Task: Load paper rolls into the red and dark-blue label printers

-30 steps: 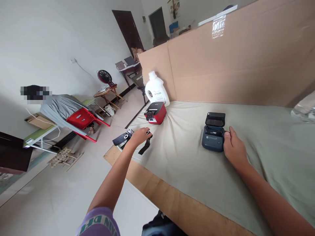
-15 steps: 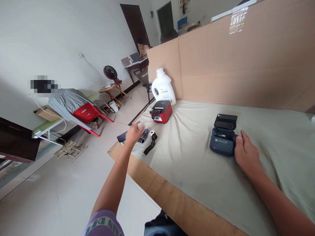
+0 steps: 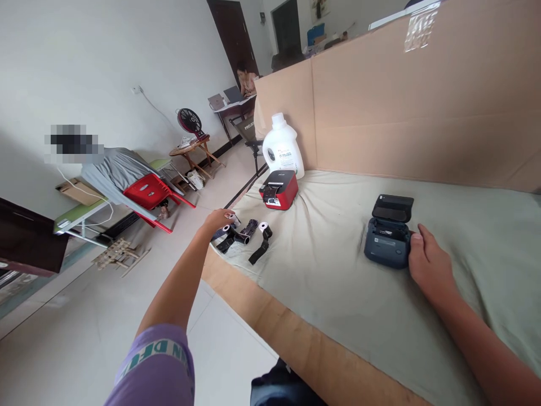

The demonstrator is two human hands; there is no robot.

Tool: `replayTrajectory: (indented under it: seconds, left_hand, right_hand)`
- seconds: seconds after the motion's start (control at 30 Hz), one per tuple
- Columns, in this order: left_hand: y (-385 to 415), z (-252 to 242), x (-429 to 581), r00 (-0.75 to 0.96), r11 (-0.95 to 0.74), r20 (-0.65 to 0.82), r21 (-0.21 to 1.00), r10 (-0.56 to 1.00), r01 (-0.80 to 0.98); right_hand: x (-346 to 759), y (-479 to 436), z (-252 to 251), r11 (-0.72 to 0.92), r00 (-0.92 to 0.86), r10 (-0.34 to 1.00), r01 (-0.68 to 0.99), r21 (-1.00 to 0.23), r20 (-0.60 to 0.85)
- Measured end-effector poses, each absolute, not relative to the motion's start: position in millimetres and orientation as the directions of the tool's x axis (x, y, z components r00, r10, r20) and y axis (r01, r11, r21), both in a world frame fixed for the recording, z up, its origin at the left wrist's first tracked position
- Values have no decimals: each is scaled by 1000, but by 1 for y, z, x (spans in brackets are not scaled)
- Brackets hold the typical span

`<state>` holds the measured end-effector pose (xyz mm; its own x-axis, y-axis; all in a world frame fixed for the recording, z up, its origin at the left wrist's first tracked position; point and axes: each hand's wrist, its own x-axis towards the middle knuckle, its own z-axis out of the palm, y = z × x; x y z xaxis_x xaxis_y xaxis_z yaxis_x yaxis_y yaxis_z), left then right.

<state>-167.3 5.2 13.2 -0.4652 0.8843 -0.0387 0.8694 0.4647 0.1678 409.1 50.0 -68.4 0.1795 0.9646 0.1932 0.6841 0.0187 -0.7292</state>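
Note:
At the left end of the cloth, my left hand point(image 3: 217, 220) is closed with its fingertips on a small white roll point(image 3: 234, 220). Beside it lie a black ribbon roll point(image 3: 240, 238) and a black roll with a white core point(image 3: 264, 227), its strip trailing over the cloth. My right hand point(image 3: 431, 262) grips the right edge of a dark blue label printer point(image 3: 386, 242), which sits on the cloth with its lid point(image 3: 393, 208) raised. Part of its inner bay shows, and the fingers behind its side are hidden.
A red and black printer point(image 3: 281, 192) stands behind the rolls, in front of a white jug point(image 3: 283, 146). A cardboard panel point(image 3: 380, 113) walls off the back. The table's wooden edge point(image 3: 270, 313) faces me. A person sits in a red chair point(image 3: 147, 192) at the left.
My left hand has moved a little left and down onto the white roll, its fingers closing from a spread pose. My right hand stays at the label printer. The view has shifted slightly.

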Motion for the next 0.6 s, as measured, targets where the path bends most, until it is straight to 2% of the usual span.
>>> replayTrajectory:
  seconds: [0.1, 0.33, 0.6]
  left_hand:
    - [4, 17, -168, -444, 441, -28, 177, 896, 880]
    - [-1, 33, -164, -435, 406, 136, 195, 890, 893]
    - [17, 8, -168, -386, 375, 25, 190, 922, 907]
  right_hand:
    - [410, 52, -71, 32, 184, 960, 675, -737, 210]
    - [410, 53, -72, 48, 181, 958, 668, -743, 224]
    - [411, 54, -73, 34, 191, 959, 661, -749, 212]
